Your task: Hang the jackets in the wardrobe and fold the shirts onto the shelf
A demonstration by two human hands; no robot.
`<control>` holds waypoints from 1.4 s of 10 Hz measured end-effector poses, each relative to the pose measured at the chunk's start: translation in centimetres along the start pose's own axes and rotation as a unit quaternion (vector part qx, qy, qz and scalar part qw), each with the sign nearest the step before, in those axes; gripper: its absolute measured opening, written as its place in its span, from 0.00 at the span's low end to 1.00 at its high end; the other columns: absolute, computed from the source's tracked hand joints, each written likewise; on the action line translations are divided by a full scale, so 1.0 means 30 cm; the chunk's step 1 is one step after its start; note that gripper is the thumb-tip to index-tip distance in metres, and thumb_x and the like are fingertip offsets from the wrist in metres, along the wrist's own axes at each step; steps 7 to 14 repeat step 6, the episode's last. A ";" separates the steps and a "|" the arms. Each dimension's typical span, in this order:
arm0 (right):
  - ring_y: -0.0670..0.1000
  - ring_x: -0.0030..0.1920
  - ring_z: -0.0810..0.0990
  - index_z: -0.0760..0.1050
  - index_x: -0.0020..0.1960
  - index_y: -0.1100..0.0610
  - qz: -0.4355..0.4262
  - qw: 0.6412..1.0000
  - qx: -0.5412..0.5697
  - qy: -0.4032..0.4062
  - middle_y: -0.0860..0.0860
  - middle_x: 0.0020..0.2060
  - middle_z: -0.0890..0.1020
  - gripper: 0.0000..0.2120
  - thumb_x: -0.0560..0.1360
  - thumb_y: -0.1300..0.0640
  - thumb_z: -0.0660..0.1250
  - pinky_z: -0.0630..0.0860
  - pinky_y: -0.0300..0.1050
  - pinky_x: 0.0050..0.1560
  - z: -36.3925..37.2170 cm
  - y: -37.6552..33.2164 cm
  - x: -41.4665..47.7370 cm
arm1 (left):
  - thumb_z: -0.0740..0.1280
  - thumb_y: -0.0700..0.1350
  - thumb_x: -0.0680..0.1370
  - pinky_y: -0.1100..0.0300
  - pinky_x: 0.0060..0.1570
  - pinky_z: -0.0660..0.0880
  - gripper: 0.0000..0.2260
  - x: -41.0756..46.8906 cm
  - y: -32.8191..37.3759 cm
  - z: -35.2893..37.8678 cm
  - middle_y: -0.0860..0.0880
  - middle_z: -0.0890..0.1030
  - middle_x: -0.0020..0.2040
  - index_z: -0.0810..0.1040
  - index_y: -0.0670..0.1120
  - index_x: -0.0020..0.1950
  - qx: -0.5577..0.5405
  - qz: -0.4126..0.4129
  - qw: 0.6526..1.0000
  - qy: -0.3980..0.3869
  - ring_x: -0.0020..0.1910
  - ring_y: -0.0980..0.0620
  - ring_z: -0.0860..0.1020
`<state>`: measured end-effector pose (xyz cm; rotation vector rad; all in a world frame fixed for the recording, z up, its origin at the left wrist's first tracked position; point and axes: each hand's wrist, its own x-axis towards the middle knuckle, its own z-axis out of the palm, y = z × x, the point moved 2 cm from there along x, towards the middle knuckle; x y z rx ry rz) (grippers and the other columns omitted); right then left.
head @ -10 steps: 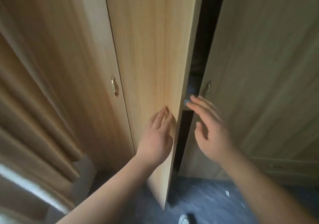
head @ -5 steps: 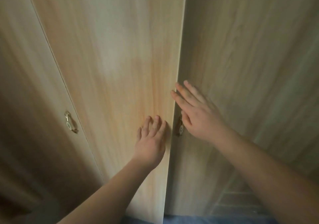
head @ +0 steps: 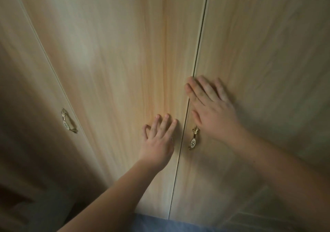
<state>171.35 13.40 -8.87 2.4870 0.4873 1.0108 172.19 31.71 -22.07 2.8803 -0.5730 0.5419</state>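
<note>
Pressing flat on the shut wardrobe with both hands. Noted left hand low on middle door, fingers straight and a little spread, tips just left of the thin dark seam. Noted right hand higher on right door, fingers straight and close, tips touching the seam. Brass handle just under right hand: leaf-shaped top, white oval inset, marks illegible. Doors smooth pale laminate, vertical wood grain. Matching second handle on far-left panel.

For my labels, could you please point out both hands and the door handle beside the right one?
left hand (head: pixel 158 142): head view, back of hand.
right hand (head: pixel 214 114): head view, back of hand.
door handle (head: pixel 193 142): head view, white oval.
</note>
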 end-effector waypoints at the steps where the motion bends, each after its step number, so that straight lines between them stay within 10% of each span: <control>1: 0.55 0.80 0.47 0.47 0.81 0.57 0.003 1.000 -0.005 -0.004 0.53 0.80 0.49 0.32 0.81 0.48 0.53 0.48 0.63 0.77 0.018 -0.005 0.006 | 0.57 0.52 0.78 0.34 0.68 0.61 0.31 0.010 -0.002 0.010 0.47 0.54 0.82 0.55 0.53 0.81 0.016 0.000 1.000 0.005 0.80 0.40 0.51; 6: 0.53 0.80 0.46 0.51 0.80 0.50 0.128 0.965 0.138 -0.185 0.50 0.80 0.51 0.32 0.78 0.51 0.57 0.47 0.57 0.78 -0.143 -0.143 -0.173 | 0.58 0.48 0.81 0.39 0.77 0.44 0.34 -0.152 -0.036 -0.211 0.52 0.39 0.82 0.41 0.60 0.80 -0.051 0.002 0.987 -0.152 0.80 0.47 0.37; 14: 0.53 0.80 0.46 0.51 0.80 0.50 0.128 0.965 0.138 -0.185 0.50 0.80 0.51 0.32 0.78 0.51 0.57 0.47 0.57 0.78 -0.143 -0.143 -0.173 | 0.58 0.48 0.81 0.39 0.77 0.44 0.34 -0.152 -0.036 -0.211 0.52 0.39 0.82 0.41 0.60 0.80 -0.051 0.002 0.987 -0.152 0.80 0.47 0.37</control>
